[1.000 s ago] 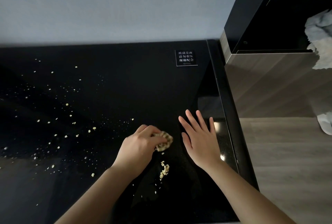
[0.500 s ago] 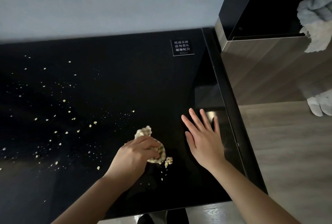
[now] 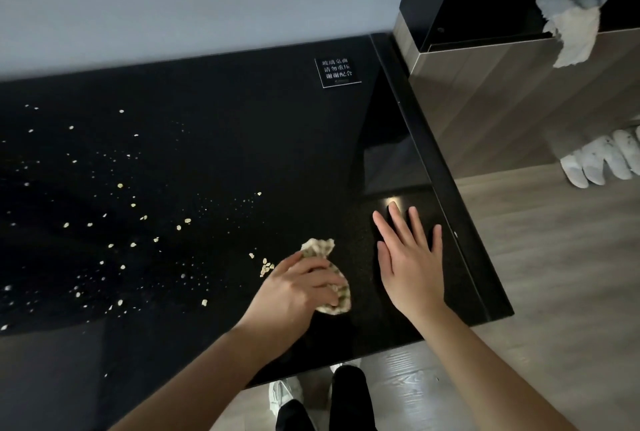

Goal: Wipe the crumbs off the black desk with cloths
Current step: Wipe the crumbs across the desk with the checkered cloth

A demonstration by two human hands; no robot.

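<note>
The left hand (image 3: 294, 288) curls its fingers round a small bunched cloth (image 3: 318, 248) and presses it onto the black bench (image 3: 242, 119), near the front right corner. The right hand (image 3: 408, 264) lies flat just beside it, palm down, fingers straight and spread, holding nothing. A small heap of crumbs (image 3: 266, 268) sits just beyond the left knuckles. Many more flakes are scattered well to the left across the glossy top.

The main risk is probably spillage. The front and right edges of the bench are both close, and nothing waits there to catch what is pushed. A quick sweep could send flakes onto the wooden floor (image 3: 554, 275) by the person's shoes. The right hand is flat rather than cupped at the rim, so it would stop little.

The cloth is wadded small, so each pass likely covers a narrow strip and crumbs may slip round its sides. A label (image 3: 337, 71) at the back corner appears to say the top is glass and should not be pressed hard, so leaning on the flat palm would be unwise.
</note>
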